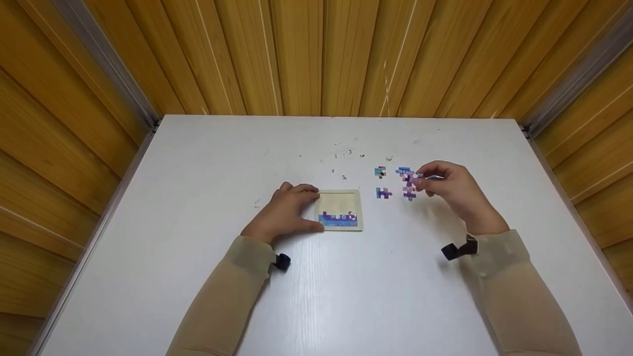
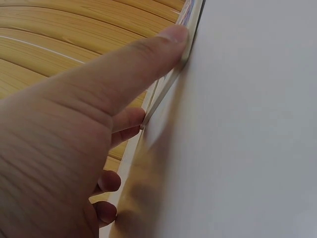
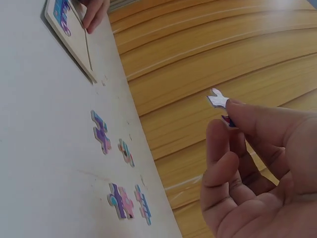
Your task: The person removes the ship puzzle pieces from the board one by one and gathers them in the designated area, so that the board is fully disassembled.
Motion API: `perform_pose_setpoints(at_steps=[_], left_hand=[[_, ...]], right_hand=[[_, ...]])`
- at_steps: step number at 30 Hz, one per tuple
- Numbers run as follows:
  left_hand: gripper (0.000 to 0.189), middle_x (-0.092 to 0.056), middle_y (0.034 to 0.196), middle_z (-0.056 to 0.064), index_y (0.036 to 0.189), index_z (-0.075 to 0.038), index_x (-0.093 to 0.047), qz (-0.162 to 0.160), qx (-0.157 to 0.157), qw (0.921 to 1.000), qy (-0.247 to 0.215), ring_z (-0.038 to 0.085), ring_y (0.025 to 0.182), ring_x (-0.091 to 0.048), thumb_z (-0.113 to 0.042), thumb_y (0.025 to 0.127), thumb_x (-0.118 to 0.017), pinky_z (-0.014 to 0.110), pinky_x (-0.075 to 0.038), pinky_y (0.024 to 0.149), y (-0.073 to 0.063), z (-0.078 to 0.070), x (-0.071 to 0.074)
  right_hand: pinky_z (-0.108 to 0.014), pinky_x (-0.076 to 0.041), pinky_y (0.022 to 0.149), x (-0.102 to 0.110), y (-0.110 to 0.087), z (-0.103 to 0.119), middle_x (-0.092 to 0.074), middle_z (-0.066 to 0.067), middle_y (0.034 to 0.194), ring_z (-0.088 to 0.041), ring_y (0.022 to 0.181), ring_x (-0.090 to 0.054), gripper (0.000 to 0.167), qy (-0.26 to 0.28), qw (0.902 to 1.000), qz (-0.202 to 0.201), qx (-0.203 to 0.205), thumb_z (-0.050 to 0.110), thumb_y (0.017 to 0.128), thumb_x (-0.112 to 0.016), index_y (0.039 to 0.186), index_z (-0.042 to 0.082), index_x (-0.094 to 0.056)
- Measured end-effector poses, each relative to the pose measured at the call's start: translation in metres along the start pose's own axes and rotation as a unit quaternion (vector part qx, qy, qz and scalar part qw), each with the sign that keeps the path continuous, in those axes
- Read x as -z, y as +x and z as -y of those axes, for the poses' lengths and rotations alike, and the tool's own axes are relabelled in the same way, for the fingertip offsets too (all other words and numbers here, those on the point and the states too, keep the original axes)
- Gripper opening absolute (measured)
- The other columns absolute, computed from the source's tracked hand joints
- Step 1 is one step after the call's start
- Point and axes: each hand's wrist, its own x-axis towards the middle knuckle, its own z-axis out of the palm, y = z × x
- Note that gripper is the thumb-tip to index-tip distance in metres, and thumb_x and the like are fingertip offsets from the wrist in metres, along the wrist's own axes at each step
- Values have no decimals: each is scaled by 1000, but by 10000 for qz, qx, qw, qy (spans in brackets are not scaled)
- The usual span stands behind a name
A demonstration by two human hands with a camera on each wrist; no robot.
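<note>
My left hand [image 1: 287, 210] holds a small wooden puzzle tray [image 1: 360, 212] by its left side, thumb at the near corner and fingertips at the far one. Joined pieces [image 1: 338, 221] in blue and purple fill the tray's near part; bare wood shows above them. In the right wrist view, my right hand [image 3: 262, 163] pinches a jigsaw piece [image 3: 217, 100] between thumb and index finger, raised off the table. Much of that piece is hidden by the fingertips. Near this hand lie a purple piece [image 1: 383, 193], a multicoloured piece [image 1: 380, 171] and a pink-and-purple piece [image 1: 409, 193].
Another blue-and-pink piece [image 3: 142, 204] lies at the far side of the group. Dark specks [image 1: 350, 152] mark the white table [image 1: 316, 296] beyond the tray. Yellow wood-plank walls [image 1: 306, 59] rise behind the table and on both sides.
</note>
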Motion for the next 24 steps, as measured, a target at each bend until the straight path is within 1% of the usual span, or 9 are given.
perform_pose_setpoints(at_steps=[5,7,9,12,14,16,20,24], left_hand=[[87,-57,170,-14,157,-23,-69,-4,31,10000,-20,20,143,-47,-54,82,-101,43,-46,125,-1,0,0],[87,-58,170,-13,157,-23,-69,-2,34,10000,-38,20,142,-47,-54,82,-101,43,-46,125,-1,-1,1],[88,-58,169,-13,157,-22,-70,-14,7,10000,-58,21,142,-47,-54,82,-101,43,-46,125,-2,-1,1],[88,-58,169,-12,157,-21,-69,0,-64,10000,-62,22,142,-47,-54,82,-101,44,-46,125,-2,0,1],[89,-59,169,-11,158,-20,-69,19,-94,9999,-84,22,142,-47,-54,82,-101,45,-45,124,-2,-1,2],[89,-59,169,-10,158,-20,-69,36,-110,9999,-95,23,142,-47,-53,82,-101,45,-45,124,-2,-1,2],[88,-59,169,-10,158,-20,-69,35,-101,9999,-86,22,142,-47,-52,82,-101,44,-45,125,-2,-1,2],[88,-58,169,-11,158,-21,-68,36,-71,10000,-56,22,144,-47,-51,82,-101,43,-45,126,-2,-1,2]], right_hand=[[-24,-58,83,11,-1,-4,-76,12,104,-8,94,-74,32,-193,9994,69,-288,16,109,-77,130,-6,-69],[-24,-59,84,14,0,-7,-77,13,105,-8,95,-75,34,-355,9982,81,-479,19,109,-77,132,-4,-70],[-25,-59,86,17,3,-11,-79,12,105,-9,98,-74,35,-626,9956,98,-692,24,110,-77,134,-1,-72],[-27,-59,88,20,6,-17,-81,12,102,-14,102,-71,38,-1044,9894,113,-1001,32,108,-79,135,5,-75],[-27,-58,88,22,8,-20,-82,12,100,-16,104,-69,39,-1271,9853,108,-1140,35,108,-80,134,8,-77],[-28,-58,87,24,9,-23,-82,13,99,-17,104,-68,39,-1393,9825,79,-1236,35,107,-80,135,8,-77],[-26,-58,84,29,12,-28,-79,16,98,-15,98,-68,39,-1452,9800,45,-1358,32,106,-82,134,6,-77],[-26,-57,81,33,14,-32,-76,14,97,-14,93,-67,36,-1514,9777,14,-1454,29,105,-82,130,4,-76]])
